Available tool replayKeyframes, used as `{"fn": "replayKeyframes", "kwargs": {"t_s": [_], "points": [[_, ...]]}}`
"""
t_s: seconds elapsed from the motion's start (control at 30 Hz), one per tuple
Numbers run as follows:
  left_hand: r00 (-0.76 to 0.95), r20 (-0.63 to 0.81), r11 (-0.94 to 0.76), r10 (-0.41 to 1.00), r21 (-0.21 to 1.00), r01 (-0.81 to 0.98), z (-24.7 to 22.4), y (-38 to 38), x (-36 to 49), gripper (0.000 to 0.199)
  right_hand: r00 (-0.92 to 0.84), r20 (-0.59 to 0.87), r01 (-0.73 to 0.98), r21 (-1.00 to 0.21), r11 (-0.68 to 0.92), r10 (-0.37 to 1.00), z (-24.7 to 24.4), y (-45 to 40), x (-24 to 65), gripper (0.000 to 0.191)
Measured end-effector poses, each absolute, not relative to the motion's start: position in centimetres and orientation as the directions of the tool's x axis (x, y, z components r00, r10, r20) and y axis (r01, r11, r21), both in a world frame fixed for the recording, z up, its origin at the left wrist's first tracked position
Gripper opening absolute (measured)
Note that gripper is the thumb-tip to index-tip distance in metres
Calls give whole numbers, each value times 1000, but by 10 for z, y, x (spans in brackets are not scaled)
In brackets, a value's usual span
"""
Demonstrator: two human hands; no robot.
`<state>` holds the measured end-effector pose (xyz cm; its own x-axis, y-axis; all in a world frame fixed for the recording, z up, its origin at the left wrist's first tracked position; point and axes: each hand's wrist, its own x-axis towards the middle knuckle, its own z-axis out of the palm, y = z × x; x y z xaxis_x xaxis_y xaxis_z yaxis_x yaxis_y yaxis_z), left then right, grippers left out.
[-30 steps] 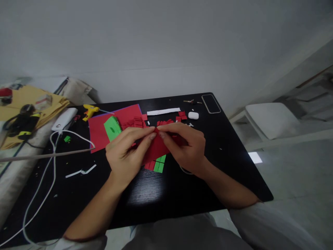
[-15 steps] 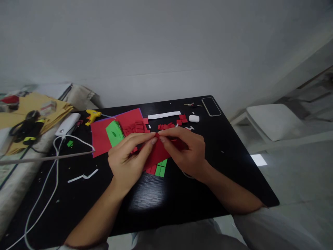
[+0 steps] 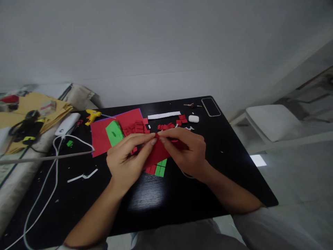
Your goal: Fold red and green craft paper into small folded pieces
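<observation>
Both hands meet over the middle of the black table, pinching the top edge of a red sheet of paper (image 3: 156, 151). My left hand (image 3: 127, 158) is closed with thumb and forefinger at that edge. Right beside it, my right hand (image 3: 186, 149) pinches the same edge. Under the sheet's lower end lie small green paper pieces (image 3: 161, 168) and red paper pieces (image 3: 151, 169). Behind the hands are a red paper heap (image 3: 139, 127), a green paper stack (image 3: 114, 133) and more folded red pieces (image 3: 166, 126).
A yellow glue gun (image 3: 92, 116) rests by a large red sheet (image 3: 100, 139). A white strip (image 3: 163, 115), white case (image 3: 193, 119), keys (image 3: 193, 105) and phone (image 3: 210, 107) lie at the back. White cables (image 3: 56, 173) cross the left side; a white stool (image 3: 266, 121) stands right.
Almost nothing differs. The fingers stay pinched on the red paper, and my left hand has shifted very slightly left.
</observation>
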<state>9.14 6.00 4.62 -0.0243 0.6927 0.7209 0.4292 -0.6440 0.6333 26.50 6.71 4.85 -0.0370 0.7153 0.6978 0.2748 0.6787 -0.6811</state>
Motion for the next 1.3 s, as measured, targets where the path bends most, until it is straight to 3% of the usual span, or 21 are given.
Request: {"fn": "replayKeyframes", "kwargs": {"t_s": [0.17, 0.3, 0.5, 0.67, 0.77, 1.1, 1.3], "points": [[27, 576, -544, 817, 755, 366, 48, 60, 83, 22, -69, 715, 255, -662, 705, 696, 48, 67, 266, 18], [141, 569, -565, 810, 694, 446, 51, 63, 78, 4, -83, 710, 259, -662, 703, 699, 48, 67, 266, 15], [177, 594, -603, 785, 664, 442, 53, 65, 76, 7, -126, 683, 260, -677, 688, 720, 49, 66, 267, 15], [49, 599, -555, 799, 705, 441, 54, 66, 71, 7, -269, 553, 287, -736, 613, 789, 55, 71, 282, 35], [-69, 593, -517, 802, 747, 418, 53, 69, 67, 6, -306, 464, 295, -784, 546, 831, 57, 78, 296, 36], [-313, 582, -484, 751, 807, 338, 49, 80, 61, 9, -96, 339, 16, -940, 342, 936, 58, 94, 311, 23], [-383, 521, -409, 763, 847, 338, 51, 81, 62, 10, -32, 204, -35, -979, 203, 978, 64, 93, 309, 26]]}}
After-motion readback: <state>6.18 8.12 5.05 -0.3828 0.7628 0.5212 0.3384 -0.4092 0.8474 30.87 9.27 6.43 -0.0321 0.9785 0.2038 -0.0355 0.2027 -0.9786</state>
